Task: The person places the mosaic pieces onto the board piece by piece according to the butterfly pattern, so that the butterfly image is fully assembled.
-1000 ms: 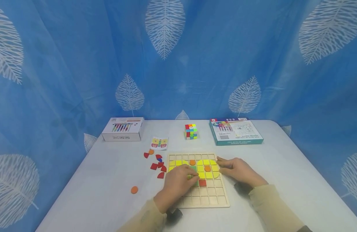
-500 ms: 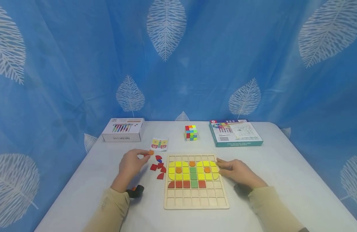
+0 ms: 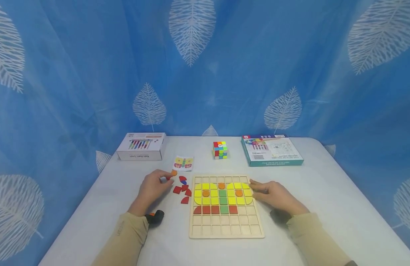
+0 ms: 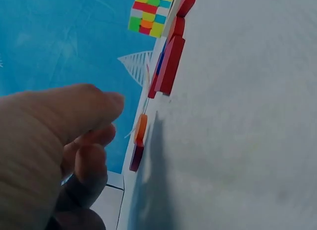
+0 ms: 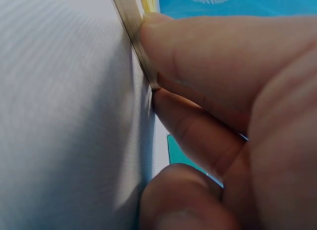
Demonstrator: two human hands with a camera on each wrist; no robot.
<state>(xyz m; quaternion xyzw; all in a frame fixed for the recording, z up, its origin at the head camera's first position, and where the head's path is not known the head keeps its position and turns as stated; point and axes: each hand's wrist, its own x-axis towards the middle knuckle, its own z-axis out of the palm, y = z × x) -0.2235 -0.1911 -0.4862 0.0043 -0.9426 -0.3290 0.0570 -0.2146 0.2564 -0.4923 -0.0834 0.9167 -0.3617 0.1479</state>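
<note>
My left hand (image 3: 153, 187) reaches over the table left of the board, its fingertips near an orange disc (image 3: 174, 172) and a red quarter-round piece (image 4: 136, 157). The left wrist view shows its thumb and fingers apart from both, with nothing between them. A wooden grid board (image 3: 216, 231) carries yellow, green, red and orange pieces set in its squares. Along the board's right edge, the thumb and fingertips of my right hand (image 3: 273, 195) touch its side; the right wrist view shows the thumb against the wooden edge (image 5: 130, 17).
Several loose red pieces (image 3: 177, 190) and a blue one lie left of the board. Behind them is a pattern card (image 3: 183, 163). Toward the back stand a white box (image 3: 140, 147), a puzzle cube (image 3: 220, 150) and a teal-edged box (image 3: 272, 151).
My left hand has left the board and moved left to the loose pieces. Its fingertips were at the orange disc half a second ago and are now slightly below it. The right hand stays put.
</note>
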